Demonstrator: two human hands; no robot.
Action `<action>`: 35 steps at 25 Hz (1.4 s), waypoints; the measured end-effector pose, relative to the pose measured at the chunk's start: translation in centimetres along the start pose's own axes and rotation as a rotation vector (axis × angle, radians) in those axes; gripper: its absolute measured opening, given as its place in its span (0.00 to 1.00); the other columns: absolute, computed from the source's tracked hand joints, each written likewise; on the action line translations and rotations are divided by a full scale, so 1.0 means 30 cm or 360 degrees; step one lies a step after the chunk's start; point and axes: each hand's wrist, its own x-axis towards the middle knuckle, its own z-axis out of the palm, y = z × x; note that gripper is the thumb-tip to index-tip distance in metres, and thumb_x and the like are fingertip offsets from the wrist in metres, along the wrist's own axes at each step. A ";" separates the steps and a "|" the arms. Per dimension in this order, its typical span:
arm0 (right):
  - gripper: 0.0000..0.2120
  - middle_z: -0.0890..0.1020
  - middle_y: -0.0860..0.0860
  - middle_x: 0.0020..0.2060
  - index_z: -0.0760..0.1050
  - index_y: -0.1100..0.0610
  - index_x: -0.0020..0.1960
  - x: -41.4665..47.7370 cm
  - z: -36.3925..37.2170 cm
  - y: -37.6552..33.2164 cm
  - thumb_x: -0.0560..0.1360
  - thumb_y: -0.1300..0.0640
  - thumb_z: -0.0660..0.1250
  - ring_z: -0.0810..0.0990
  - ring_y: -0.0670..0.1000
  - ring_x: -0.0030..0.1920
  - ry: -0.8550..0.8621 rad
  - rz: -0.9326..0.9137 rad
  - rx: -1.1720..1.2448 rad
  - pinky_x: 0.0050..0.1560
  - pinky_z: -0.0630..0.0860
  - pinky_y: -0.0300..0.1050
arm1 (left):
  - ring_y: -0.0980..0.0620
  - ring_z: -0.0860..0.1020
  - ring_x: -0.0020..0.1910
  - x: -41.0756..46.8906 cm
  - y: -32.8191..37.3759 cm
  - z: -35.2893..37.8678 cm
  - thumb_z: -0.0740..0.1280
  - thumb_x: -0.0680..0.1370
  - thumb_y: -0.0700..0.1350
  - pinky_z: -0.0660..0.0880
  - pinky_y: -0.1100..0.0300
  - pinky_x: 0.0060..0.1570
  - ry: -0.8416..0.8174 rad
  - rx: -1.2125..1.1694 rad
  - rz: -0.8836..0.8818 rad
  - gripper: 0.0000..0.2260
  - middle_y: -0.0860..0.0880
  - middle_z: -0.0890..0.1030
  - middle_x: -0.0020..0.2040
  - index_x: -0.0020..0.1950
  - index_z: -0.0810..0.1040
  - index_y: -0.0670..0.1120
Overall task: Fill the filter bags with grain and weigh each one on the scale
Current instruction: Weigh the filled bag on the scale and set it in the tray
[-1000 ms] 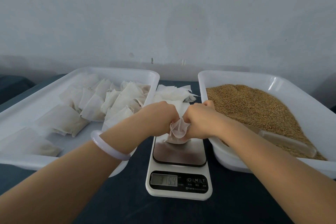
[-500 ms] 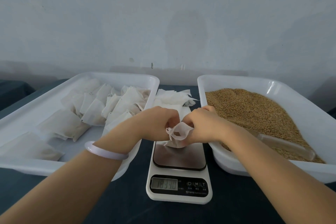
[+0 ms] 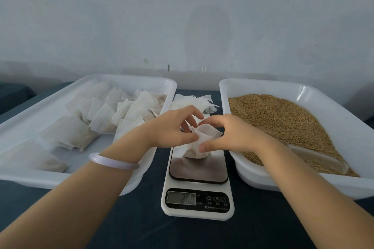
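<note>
A small white filter bag (image 3: 199,148) stands upright on the steel plate of the scale (image 3: 197,176), its mouth gaping towards the camera. Both hands meet over it. The left hand (image 3: 172,127) pinches the near-left edge of the mouth between its thumb and curled fingers (image 3: 187,126), the forefinger stretched loosely above. The right hand (image 3: 232,134) grips the right side of the bag, thumb pressed to the front and forefinger arched over the top rim. The bag's base rests on the plate. The digits on the display (image 3: 181,198) are too blurred to read.

The scale sits on a dark surface (image 3: 141,224) between two white plastic trays. The left tray (image 3: 24,119) holds many filled bags (image 3: 101,115), lying flat or leaning on one another. The right tray (image 3: 261,87) holds a heap of brown grain (image 3: 283,119) – a clear plastic scoop (image 3: 317,158) lies half sunk in its near edge, just beyond the right forearm. Behind the scale, between the trays, lies a loose stack of empty bags (image 3: 194,100). A pale bracelet (image 3: 113,162) circles the left wrist. A plain pale wall (image 3: 182,16) rises behind the surface
</note>
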 end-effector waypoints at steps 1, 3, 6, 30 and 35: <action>0.34 0.79 0.42 0.57 0.75 0.45 0.62 -0.001 0.001 -0.001 0.58 0.38 0.77 0.75 0.43 0.59 0.0003 0.0004 -0.0015 0.62 0.72 0.48 | 0.57 0.77 0.48 0.000 0.000 0.000 0.69 0.74 0.42 0.71 0.73 0.46 -0.0003 -0.0003 0.0001 0.17 0.58 0.76 0.49 0.59 0.69 0.55; 0.34 0.78 0.42 0.56 0.75 0.44 0.62 0.000 0.002 -0.002 0.58 0.38 0.76 0.74 0.44 0.60 0.0011 0.0021 -0.0040 0.62 0.72 0.48 | 0.58 0.77 0.48 -0.002 0.001 0.001 0.68 0.74 0.42 0.71 0.72 0.47 -0.0005 -0.0001 0.0005 0.17 0.58 0.75 0.49 0.58 0.69 0.56; 0.33 0.79 0.43 0.56 0.75 0.44 0.61 0.002 0.005 0.000 0.58 0.38 0.76 0.73 0.47 0.60 0.0016 0.0034 -0.0069 0.61 0.72 0.49 | 0.57 0.77 0.48 -0.004 -0.001 0.002 0.68 0.74 0.42 0.71 0.71 0.46 -0.0011 -0.0018 0.0007 0.17 0.58 0.75 0.49 0.57 0.68 0.57; 0.29 0.80 0.47 0.51 0.78 0.43 0.56 0.003 0.012 0.001 0.57 0.36 0.75 0.71 0.51 0.60 -0.0002 0.0032 -0.0060 0.61 0.71 0.52 | 0.59 0.78 0.47 -0.003 -0.005 0.003 0.68 0.74 0.41 0.74 0.66 0.48 -0.0045 0.0014 0.0000 0.17 0.56 0.77 0.50 0.57 0.69 0.58; 0.28 0.80 0.43 0.49 0.76 0.43 0.56 -0.001 0.007 0.003 0.57 0.40 0.77 0.70 0.51 0.61 -0.0038 0.0028 -0.0104 0.60 0.71 0.53 | 0.61 0.77 0.46 -0.002 -0.005 0.003 0.68 0.74 0.42 0.73 0.69 0.46 -0.0034 0.0008 -0.0006 0.17 0.58 0.76 0.49 0.56 0.69 0.59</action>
